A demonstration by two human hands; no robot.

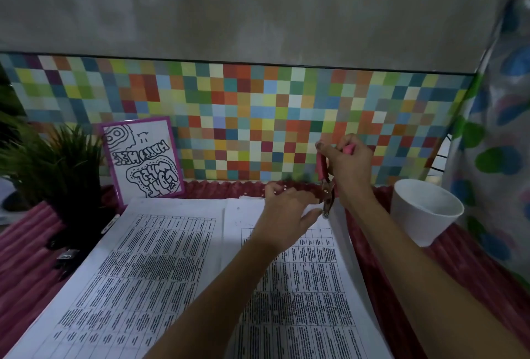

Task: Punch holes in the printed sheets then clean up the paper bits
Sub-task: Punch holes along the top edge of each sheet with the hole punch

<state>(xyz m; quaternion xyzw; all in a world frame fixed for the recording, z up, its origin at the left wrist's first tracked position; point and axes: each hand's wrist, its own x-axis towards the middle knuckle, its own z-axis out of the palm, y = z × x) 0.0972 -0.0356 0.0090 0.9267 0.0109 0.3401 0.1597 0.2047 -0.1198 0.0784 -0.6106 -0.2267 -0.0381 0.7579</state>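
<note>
Right now the right hand (348, 163) clenches a pink-handled hole punch (326, 191) at the far corner of the right printed sheet (301, 287). The left hand (286, 209) presses that sheet, fingers straight. A white cup (424, 215) stands to the right, and I can't tell what is in it.

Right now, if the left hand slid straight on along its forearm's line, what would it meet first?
Probably the punch in the right hand; the thumb of the left hand lies close to it, though depth is unclear.
</note>
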